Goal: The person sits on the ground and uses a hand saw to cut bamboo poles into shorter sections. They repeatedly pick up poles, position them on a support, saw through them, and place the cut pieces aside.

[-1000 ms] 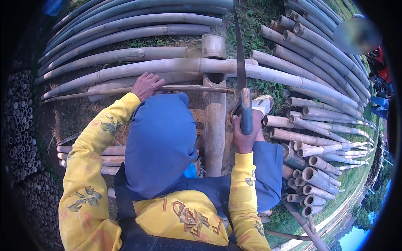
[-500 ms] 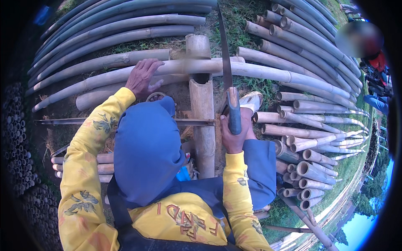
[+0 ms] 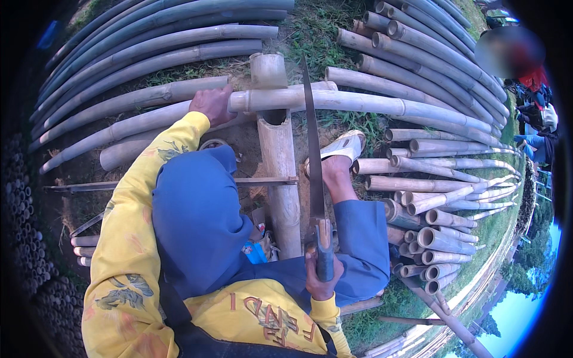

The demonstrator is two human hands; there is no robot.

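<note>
My left hand point(image 3: 211, 104) is closed round a long pale bamboo pole point(image 3: 358, 102), close to a ringed edge; whether the pole runs on unbroken beneath the fingers I cannot tell. That pole lies across the notch of a thick bamboo post point(image 3: 280, 161). In my right hand point(image 3: 323, 277) is a handsaw point(image 3: 314, 143), gripped by its dark handle near my bent leg. Its long blade points away from me and passes over or beside the pole, just right of the post; contact with the pole cannot be made out.
Long bamboo poles point(image 3: 161, 51) lie side by side at the far left. More poles point(image 3: 430, 53) and a stack of cut ends point(image 3: 436, 238) fill the right. A flat bar point(image 3: 262, 181) crosses the post. My sandalled foot point(image 3: 343, 146) is beside it. People point(image 3: 531, 113) are at the far right.
The saw and my right hand have moved back toward my body. My left hand, earlier spread over the pole, has closed round it.
</note>
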